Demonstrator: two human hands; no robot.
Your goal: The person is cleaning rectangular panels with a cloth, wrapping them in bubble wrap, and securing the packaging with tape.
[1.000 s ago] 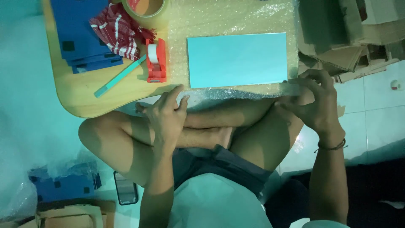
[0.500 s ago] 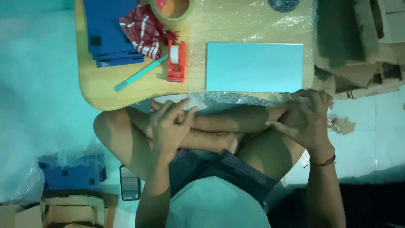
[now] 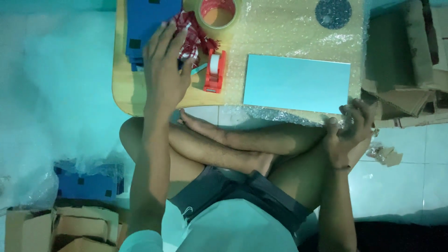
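Left hand [image 3: 163,70] lifted from knee onto worktop [image 3: 128,95], fingers spread above red checked cloth [image 3: 191,35], near tape dispenser [image 3: 213,72]. Right hand [image 3: 351,128] clamped on bubble wrap [image 3: 280,114] edge by light blue panel [image 3: 296,83].

Bubble wrap [image 3: 298,35]: clear sheet you see spread flat over the surface, its near edge hanging off.
Light blue panel [image 3: 297,83]: flat rectangle lying on the wrap.
Red checked cloth [image 3: 191,35]: crumpled beside the blue stack.

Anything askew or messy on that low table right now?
Mostly tidy. The bubble wrap overhangs the wooden table edge, bunched in the right hand. A red checked cloth lies crumpled beside the left hand. Torn cardboard scraps litter the floor.
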